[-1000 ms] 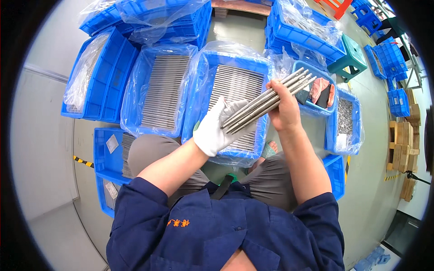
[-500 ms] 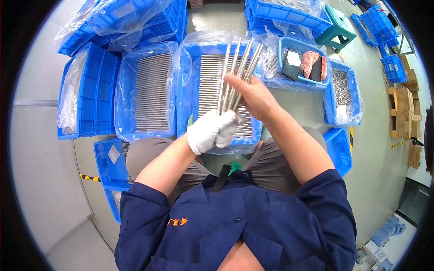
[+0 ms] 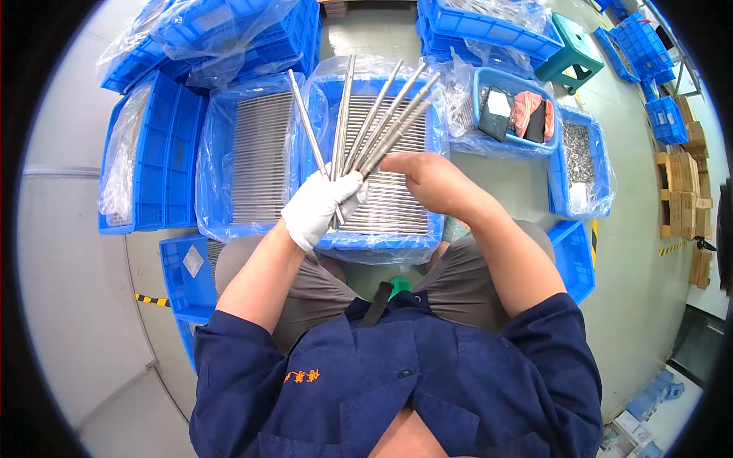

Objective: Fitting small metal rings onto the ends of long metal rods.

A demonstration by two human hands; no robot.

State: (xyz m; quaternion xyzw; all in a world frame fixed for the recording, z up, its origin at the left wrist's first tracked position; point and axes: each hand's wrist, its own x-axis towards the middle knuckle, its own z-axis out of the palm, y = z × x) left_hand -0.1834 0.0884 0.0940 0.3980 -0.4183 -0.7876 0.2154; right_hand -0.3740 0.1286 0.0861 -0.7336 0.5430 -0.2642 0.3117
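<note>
Head view, gloved fingers (image 3: 350, 185), fanned metal rods (image 3: 374, 115)

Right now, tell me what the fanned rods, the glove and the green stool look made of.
Rods: probably steel, smooth, judging by the silvery shine. Glove: likely fabric, matte white, given its soft, shineless look; fibre unclear. Stool: seemingly moulded plastic, smooth, from its even colour and cut-out side.

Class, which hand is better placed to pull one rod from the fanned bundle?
Probably the right hand: it is close beside the fanned metal rods, while the gloved left hand is occupied, gripping them near their lower ends.
</note>
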